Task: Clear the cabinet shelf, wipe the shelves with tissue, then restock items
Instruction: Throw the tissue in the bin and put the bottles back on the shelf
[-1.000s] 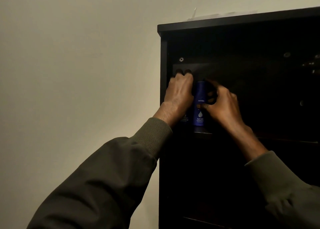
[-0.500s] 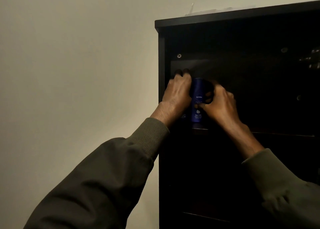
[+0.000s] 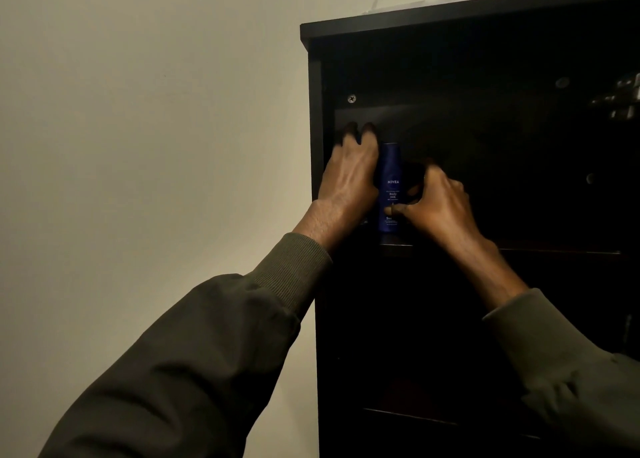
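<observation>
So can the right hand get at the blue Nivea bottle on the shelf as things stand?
Probably yes: the right hand is already at the blue Nivea bottle, thumb on its label; the left hand flanks the other side, nothing between.

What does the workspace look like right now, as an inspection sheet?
Surface: dark shelf inside a dark cabinet.
Job's things: blue lotion bottle upright at the shelf's left end; no tissue seen.
Clutter: pale papers on the cabinet top.
Grips: left hand lies against the bottle's left side, its hold hidden; right hand is curled at the right side, thumb on the label.
Cables: nothing seen.
Surroundings: plain wall; screw and hinge inside the cabinet.
</observation>
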`<move>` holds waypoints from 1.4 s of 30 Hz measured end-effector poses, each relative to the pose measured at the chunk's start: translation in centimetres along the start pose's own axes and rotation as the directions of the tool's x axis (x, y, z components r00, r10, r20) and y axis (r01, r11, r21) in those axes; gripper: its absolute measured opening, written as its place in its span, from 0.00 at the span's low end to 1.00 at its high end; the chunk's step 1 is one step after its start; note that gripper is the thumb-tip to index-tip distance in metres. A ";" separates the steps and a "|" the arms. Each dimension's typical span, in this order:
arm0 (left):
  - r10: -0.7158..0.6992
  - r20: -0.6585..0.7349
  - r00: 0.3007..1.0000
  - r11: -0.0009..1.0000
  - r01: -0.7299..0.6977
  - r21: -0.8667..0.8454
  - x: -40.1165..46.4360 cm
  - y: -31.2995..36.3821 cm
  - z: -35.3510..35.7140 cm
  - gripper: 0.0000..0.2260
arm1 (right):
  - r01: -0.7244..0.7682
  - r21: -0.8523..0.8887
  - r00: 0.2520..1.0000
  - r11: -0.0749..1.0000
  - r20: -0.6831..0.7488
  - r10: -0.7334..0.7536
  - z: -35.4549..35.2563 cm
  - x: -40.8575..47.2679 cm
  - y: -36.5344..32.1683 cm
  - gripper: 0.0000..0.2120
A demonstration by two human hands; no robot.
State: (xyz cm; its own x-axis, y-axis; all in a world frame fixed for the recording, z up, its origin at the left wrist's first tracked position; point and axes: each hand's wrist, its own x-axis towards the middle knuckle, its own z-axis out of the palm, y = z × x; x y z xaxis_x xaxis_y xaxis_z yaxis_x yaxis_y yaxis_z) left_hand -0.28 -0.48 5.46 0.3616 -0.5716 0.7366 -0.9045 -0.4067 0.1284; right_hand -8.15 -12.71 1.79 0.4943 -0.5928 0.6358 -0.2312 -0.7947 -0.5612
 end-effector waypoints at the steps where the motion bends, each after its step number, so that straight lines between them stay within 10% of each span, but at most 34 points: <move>1: 0.002 -0.008 1.000 1.000 -0.002 0.001 -0.1 0.0 0.0 0.36 | 0.003 -0.001 1.000 1.000 -0.008 -0.003 0.0 -0.1 0.0 0.30; 22: -0.068 -0.204 0.977 0.925 -0.015 -0.380 -11.3 1.0 1.0 0.33 | 0.204 0.269 0.961 0.941 -0.237 -0.140 -4.3 -11.6 0.4 0.32; 33: -0.193 -0.192 0.962 0.816 0.049 -0.576 -19.8 1.3 5.2 0.18 | 0.069 0.393 0.997 0.917 -0.015 -0.069 -0.4 -19.7 3.9 0.28; 42: -0.312 0.085 0.946 0.719 0.293 -0.630 -28.8 -0.6 11.7 0.11 | -0.202 0.405 0.961 0.892 0.259 0.099 4.9 -27.2 8.7 0.23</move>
State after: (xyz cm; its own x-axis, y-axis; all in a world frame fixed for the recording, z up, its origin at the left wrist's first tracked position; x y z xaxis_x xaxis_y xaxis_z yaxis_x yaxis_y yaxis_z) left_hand -7.53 7.84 -23.61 0.6434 -0.4745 0.6007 -0.6869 -0.0116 0.7266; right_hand -19.52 -2.86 -22.92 0.6693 -0.6146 0.4176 0.0337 -0.5363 -0.8433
